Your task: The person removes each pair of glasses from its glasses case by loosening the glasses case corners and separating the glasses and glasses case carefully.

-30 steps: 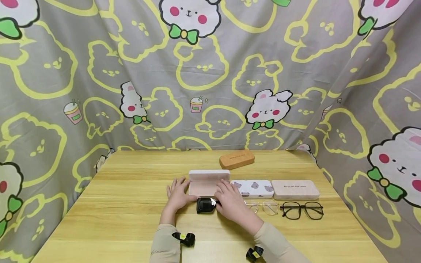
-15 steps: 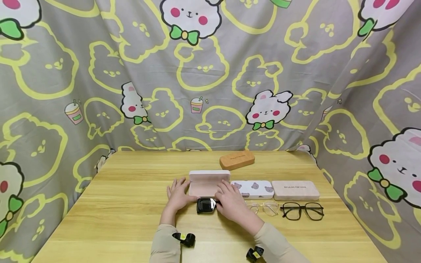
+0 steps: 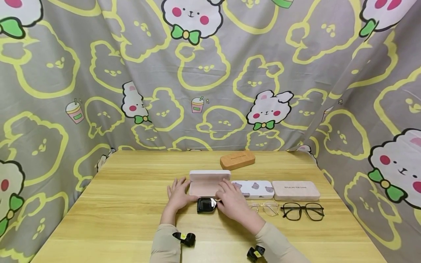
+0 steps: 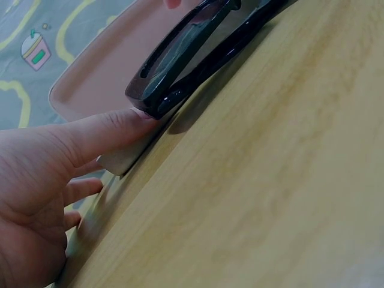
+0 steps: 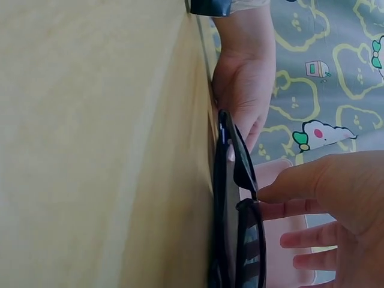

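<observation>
A pair of black sunglasses is at the front edge of an open glasses case with a pale pink lining, its lid raised at the back. In the right wrist view, my right hand pinches the sunglasses at the bridge between thumb and index finger, the other fingers reaching over the case. From the head, this hand hides the right lens. My left hand lies at the case's left end, fingers spread. Its straight thumb touches the left corner of the sunglasses frame.
To the right are a bear-print case and a pale pink case, both closed. Clear-framed glasses and black-framed glasses lie before them. Behind stands a closed brown case. A patterned curtain surrounds the wooden table.
</observation>
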Demonstrator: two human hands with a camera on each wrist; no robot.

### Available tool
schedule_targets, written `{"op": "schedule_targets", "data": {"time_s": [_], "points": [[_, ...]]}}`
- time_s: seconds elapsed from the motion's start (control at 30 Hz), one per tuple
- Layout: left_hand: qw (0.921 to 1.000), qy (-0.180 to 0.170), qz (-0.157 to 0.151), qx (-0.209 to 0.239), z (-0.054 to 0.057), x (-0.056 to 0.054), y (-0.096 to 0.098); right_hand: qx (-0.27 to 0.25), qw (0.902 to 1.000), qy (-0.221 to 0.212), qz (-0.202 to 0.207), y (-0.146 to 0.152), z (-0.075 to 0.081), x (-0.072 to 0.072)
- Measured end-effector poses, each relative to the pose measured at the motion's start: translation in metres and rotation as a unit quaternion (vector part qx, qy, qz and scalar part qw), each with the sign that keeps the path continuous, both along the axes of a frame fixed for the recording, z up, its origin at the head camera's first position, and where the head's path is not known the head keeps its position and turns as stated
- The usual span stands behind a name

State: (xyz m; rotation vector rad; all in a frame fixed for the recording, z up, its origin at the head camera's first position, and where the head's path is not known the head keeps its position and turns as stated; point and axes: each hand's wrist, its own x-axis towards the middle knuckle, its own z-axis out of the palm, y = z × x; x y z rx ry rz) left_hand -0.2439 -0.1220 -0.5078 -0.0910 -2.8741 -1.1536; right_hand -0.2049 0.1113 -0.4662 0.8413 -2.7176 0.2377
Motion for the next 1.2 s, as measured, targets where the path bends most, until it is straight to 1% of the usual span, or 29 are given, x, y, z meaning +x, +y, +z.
{"op": "schedule_targets", "data": {"time_s": [0.17, 0.43, 0.67, 0.73, 0.83, 1.1, 1.2], "points": [[0.9999, -0.006, 0.001, 0.008, 0.0, 0.0, 0.001, -0.018, 0.9998, 0.004, -0.002, 0.003, 0.006, -0.002], [0.9999, -0.006, 0.0, 0.01, 0.0, 0.0, 0.001, -0.047, 0.9984, 0.032, -0.003, 0.01, 0.024, -0.01], [0.9998, -0.008, 0.003, 0.017, -0.001, -0.001, 0.0, -0.074, 0.9951, 0.065, 0.01, 0.013, 0.035, -0.018], [0.9998, -0.009, 0.003, 0.017, -0.001, -0.001, 0.0, -0.085, 0.9929, 0.082, 0.017, 0.013, 0.035, -0.022], [0.9998, -0.008, 0.004, 0.016, -0.001, -0.001, 0.0, -0.103, 0.9901, 0.093, 0.022, 0.013, 0.036, -0.028], [1.0, -0.007, 0.002, 0.006, 0.001, 0.0, 0.001, -0.144, 0.9858, 0.087, 0.002, 0.007, 0.029, -0.045], [1.0, -0.006, 0.001, 0.005, 0.001, 0.0, 0.001, -0.153, 0.9852, 0.078, -0.008, 0.006, 0.026, -0.053]]}}
